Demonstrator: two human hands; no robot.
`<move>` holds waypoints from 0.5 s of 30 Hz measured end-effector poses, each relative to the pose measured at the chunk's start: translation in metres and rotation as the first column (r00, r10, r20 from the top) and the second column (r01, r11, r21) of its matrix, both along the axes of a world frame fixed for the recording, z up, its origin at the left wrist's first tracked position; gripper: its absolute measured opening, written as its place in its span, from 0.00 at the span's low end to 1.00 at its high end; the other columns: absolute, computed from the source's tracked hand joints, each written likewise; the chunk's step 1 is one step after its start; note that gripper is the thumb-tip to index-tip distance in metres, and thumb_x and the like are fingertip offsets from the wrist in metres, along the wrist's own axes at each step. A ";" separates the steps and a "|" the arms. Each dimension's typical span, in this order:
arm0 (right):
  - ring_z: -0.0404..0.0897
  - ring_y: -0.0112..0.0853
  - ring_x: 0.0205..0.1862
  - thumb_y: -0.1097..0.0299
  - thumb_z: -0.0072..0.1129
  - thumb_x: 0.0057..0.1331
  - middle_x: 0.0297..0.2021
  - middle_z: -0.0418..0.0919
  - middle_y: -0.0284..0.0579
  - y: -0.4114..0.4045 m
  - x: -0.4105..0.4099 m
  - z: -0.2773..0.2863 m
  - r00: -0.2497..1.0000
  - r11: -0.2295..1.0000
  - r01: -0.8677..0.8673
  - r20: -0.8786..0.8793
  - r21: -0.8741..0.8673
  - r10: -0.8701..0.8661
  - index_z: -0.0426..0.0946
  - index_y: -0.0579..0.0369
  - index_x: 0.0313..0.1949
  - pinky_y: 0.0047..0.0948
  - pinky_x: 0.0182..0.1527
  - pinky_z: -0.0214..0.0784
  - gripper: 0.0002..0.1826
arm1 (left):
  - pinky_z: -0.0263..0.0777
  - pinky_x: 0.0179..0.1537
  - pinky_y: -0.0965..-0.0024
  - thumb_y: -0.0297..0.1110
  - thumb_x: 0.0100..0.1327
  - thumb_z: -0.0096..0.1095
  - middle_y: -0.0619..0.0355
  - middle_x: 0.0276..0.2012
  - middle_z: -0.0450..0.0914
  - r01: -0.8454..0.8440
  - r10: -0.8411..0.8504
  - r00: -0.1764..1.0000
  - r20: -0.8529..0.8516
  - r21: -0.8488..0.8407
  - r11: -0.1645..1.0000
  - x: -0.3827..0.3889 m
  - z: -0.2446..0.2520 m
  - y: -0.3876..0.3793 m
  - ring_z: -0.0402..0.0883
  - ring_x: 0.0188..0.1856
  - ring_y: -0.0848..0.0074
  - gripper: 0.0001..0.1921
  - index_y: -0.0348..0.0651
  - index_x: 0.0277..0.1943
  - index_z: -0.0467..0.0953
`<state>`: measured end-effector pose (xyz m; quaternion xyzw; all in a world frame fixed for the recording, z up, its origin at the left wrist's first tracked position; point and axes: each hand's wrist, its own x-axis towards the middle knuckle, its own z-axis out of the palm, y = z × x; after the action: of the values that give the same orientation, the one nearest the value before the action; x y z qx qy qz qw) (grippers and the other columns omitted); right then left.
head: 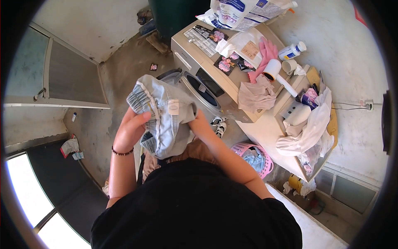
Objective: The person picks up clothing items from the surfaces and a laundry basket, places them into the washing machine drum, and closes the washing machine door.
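A light grey-blue garment [169, 115] with a gathered elastic waistband is held up in front of my chest. My left hand [133, 124] grips the elastic band, thumb on top, with a beaded bracelet on the wrist. My right hand [193, 116] is mostly hidden inside an opening at the garment's right side, so its fingers cannot be seen. Beyond the garment stands a front-loading washing machine [183, 46] with its round door [169, 74] swung open. To the right, on the floor, a pink plastic laundry basket [268, 162] holds light blue cloth.
On the washer lie pink rubber gloves [268, 51], a lint roller [273, 69], a beige cloth [256, 95] and a large detergent bag [242, 14]. A cluttered cabinet [261, 133] adjoins it. Sneakers [220, 127] stand on the floor near the washer. A framed door panel [74, 74] is at left.
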<state>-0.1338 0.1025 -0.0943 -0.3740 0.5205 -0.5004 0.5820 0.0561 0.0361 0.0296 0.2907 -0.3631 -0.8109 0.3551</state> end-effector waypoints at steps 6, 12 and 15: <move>0.74 0.27 0.46 0.70 0.54 0.61 0.44 0.78 0.41 -0.010 0.002 0.035 0.976 0.984 0.180 0.128 0.000 -0.179 0.73 0.60 0.49 0.26 0.49 0.66 0.16 | 0.60 0.57 0.72 0.37 0.59 0.61 0.59 0.53 0.72 0.283 -0.274 0.950 0.147 -0.042 0.958 0.004 -0.048 0.000 0.68 0.55 0.76 0.29 0.31 0.60 0.63; 0.74 0.26 0.47 0.71 0.58 0.58 0.46 0.77 0.41 -0.011 -0.014 0.025 0.998 0.997 0.048 0.037 0.060 -0.050 0.71 0.59 0.51 0.26 0.50 0.65 0.20 | 0.66 0.53 0.69 0.25 0.57 0.59 0.53 0.52 0.74 0.228 -0.237 0.952 0.195 0.064 0.971 0.003 -0.060 0.000 0.73 0.53 0.71 0.22 0.30 0.55 0.69; 0.73 0.26 0.49 0.72 0.59 0.57 0.47 0.76 0.41 -0.011 -0.022 0.033 0.995 1.000 0.024 -0.092 0.010 -0.023 0.69 0.59 0.52 0.25 0.51 0.64 0.22 | 0.69 0.51 0.69 0.22 0.58 0.53 0.53 0.49 0.76 0.051 -0.065 0.997 0.046 0.243 0.969 0.006 -0.053 -0.009 0.75 0.50 0.70 0.17 0.29 0.51 0.71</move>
<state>-0.1562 0.0916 -0.0611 -0.3872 0.5540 -0.4867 0.5534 0.0620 0.0268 -0.0232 0.3427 -0.2796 -0.8509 0.2833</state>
